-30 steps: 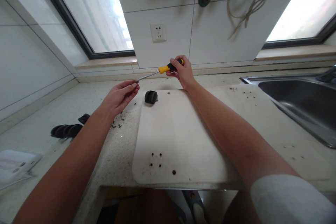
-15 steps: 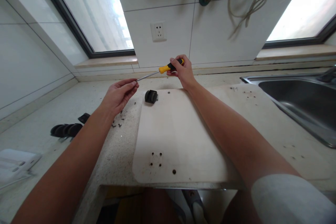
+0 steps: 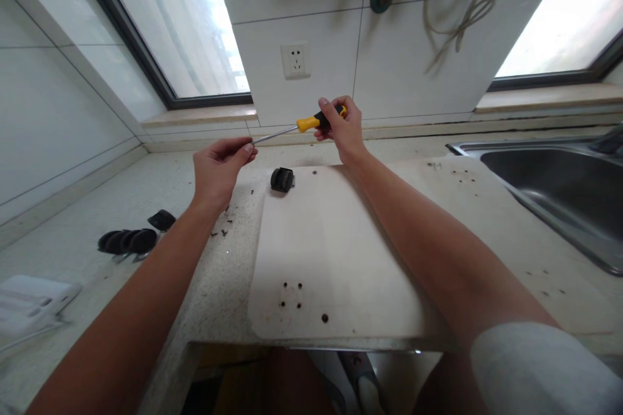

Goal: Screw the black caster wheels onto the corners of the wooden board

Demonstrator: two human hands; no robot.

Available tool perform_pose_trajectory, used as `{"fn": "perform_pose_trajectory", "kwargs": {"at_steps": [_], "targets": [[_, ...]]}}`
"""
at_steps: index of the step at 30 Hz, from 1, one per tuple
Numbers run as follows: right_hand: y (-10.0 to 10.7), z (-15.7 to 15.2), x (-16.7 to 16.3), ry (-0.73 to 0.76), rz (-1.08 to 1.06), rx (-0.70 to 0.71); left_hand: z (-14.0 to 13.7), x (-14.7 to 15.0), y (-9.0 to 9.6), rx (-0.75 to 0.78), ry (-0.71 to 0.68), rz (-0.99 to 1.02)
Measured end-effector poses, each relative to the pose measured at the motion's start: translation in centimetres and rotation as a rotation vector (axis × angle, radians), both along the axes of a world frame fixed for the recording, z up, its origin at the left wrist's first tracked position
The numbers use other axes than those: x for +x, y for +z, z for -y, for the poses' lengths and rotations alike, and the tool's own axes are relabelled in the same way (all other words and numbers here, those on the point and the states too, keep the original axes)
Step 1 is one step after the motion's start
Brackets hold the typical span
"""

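My right hand (image 3: 343,133) grips the yellow and black handle of a screwdriver (image 3: 304,125), held level above the counter with its metal shaft pointing left. My left hand (image 3: 219,165) pinches at the shaft's tip with thumb and forefinger; whether a screw sits between them is too small to tell. Below the screwdriver a black caster wheel (image 3: 281,179) stands at the far left corner of a pale wooden board (image 3: 331,253). The board has a cluster of small screw holes (image 3: 291,296) near its front left corner.
Small dark screws (image 3: 224,224) lie scattered on the counter left of the board. Several more black caster wheels (image 3: 129,241) lie further left, and a white box (image 3: 32,305) at the left edge. A steel sink (image 3: 559,188) is at right. A wall socket (image 3: 295,61) is behind.
My left hand has turned and risen a little, its fingers now curled at the screwdriver tip. My right hand has lifted the handle slightly. The view has shifted slightly.
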State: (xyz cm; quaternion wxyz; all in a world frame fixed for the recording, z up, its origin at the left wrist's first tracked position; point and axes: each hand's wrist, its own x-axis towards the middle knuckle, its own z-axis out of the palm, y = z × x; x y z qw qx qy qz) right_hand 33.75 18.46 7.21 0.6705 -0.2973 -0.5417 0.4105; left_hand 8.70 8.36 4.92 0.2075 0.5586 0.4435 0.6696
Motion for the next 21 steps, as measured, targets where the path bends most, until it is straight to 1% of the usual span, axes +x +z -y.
{"fn": "perform_pose_trajectory", "kwargs": {"at_steps": [2, 6, 7, 8, 10, 13, 15, 18, 21], "targets": [[1.9, 0.5, 0.4, -0.156, 0.01, 0.094, 0.4, 0.7, 0.1, 0.01, -0.072, -0.028], [6.5, 2.7, 1.7, -0.591, 0.155, 0.387, 1.3, 2.6, -0.5, -0.066, -0.281, -0.149], [7.4, 3.6, 1.9, -0.67, 0.221, 0.42, 1.6, 3.0, -0.7, -0.093, -0.3, -0.171], [8.1, 4.5, 1.9, -0.723, 0.288, 0.424, 1.8, 3.4, -0.9, -0.115, -0.298, -0.178], [8.8, 6.2, 1.7, -0.741, 0.417, 0.398, 2.1, 3.8, -1.0, -0.139, -0.263, -0.163], [9.0, 7.9, 0.9, -0.666, 0.511, 0.408, 2.2, 3.7, -1.1, -0.168, -0.27, -0.158], [9.1, 8.3, 0.6, -0.58, 0.579, 0.44, 2.2, 3.6, -1.2, -0.184, -0.299, -0.198], [9.1, 8.4, 0.4, -0.487, 0.679, 0.503, 2.2, 3.6, -1.8, -0.146, -0.262, -0.289], [8.8, 8.5, -0.2, -0.532, 0.684, 0.575, 2.3, 3.9, -2.5, -0.086, -0.203, -0.362]]}}
